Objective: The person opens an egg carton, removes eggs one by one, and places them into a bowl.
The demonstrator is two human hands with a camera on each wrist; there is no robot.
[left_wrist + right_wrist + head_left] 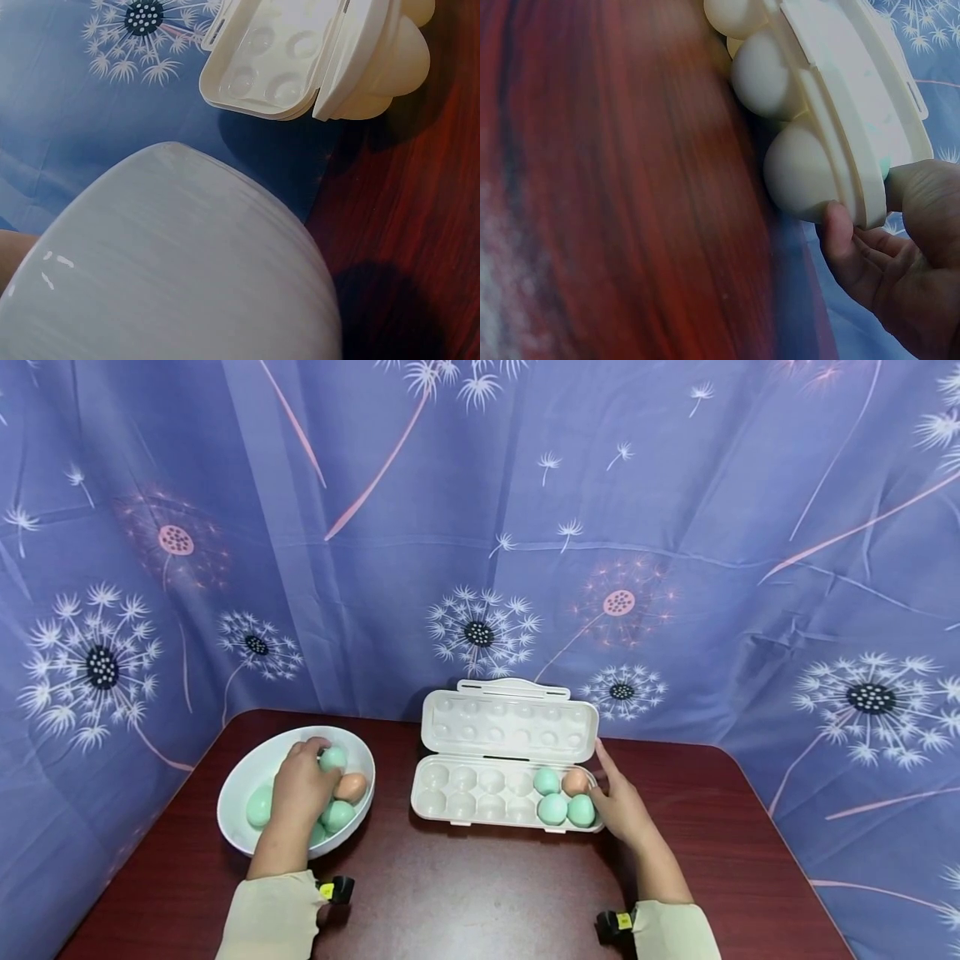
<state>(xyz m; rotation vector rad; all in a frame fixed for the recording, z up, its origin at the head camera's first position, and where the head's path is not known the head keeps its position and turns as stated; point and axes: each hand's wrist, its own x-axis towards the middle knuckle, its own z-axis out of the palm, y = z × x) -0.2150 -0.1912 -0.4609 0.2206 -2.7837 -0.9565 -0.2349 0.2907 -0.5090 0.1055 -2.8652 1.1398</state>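
Observation:
Reaching into a white bowl (pixel 228 802) at the left, my left hand (pixel 298 785) curls its fingers and thumb around a mint-green egg (pixel 333 759). A brown egg (pixel 350 787) and several more green ones, such as a green egg (pixel 259 806), lie in the bowl around it. My right hand (pixel 624 806) grips the right end of an open white egg carton (pixel 480 827), seen also in the right wrist view. Three green eggs and one brown egg (pixel 575 782) fill its right-hand cups; the left cups are bare. The bowl's outer wall (pixel 180 262) hides most of my left hand in its wrist view.
The carton's lid (pixel 510 727) stands raised at the back, close to a blue dandelion-patterned curtain (pixel 480 527) behind the dark red wooden table (pixel 480 893). Bowl and carton are apart, with tabletop between them. A dark wrist camera sits at each cuff.

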